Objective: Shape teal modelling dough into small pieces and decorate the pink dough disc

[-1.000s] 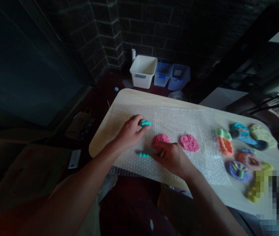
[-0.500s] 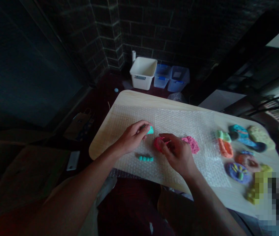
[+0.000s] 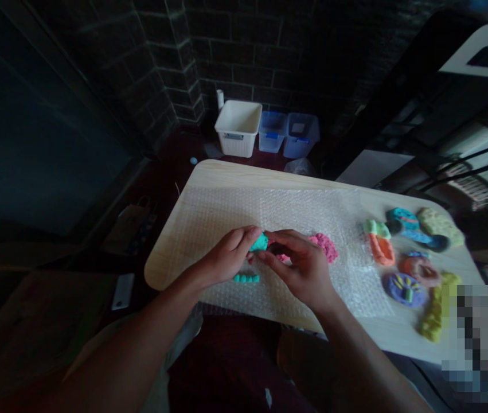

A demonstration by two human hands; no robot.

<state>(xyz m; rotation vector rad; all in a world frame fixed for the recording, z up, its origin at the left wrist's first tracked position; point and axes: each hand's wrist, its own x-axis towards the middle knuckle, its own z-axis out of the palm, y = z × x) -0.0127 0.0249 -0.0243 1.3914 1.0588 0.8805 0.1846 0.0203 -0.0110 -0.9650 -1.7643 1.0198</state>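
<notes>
My left hand (image 3: 231, 252) is closed around a lump of turquoise modelling clay (image 3: 259, 243), held over the bubble wrap (image 3: 209, 218). My right hand (image 3: 299, 261) comes in from the other side, its thumb and fingertips pinched at the lump's right edge. Just below my left hand lies a short row of small turquoise clay balls (image 3: 246, 279). Behind my right fingers sits pink modelling clay (image 3: 324, 248), partly hidden by that hand.
Coloured clay shapes stand at the table's right: an orange and green piece (image 3: 380, 244), a blue one (image 3: 416, 229), a purple disc (image 3: 405, 289) and a yellow piece (image 3: 432, 321). Beyond the table's far edge are a white bin (image 3: 238, 129) and blue-tinted boxes (image 3: 300, 136).
My right hand has moved left from the pink clay to the turquoise lump in my left hand. More of the lump shows now. The view has shifted slightly.
</notes>
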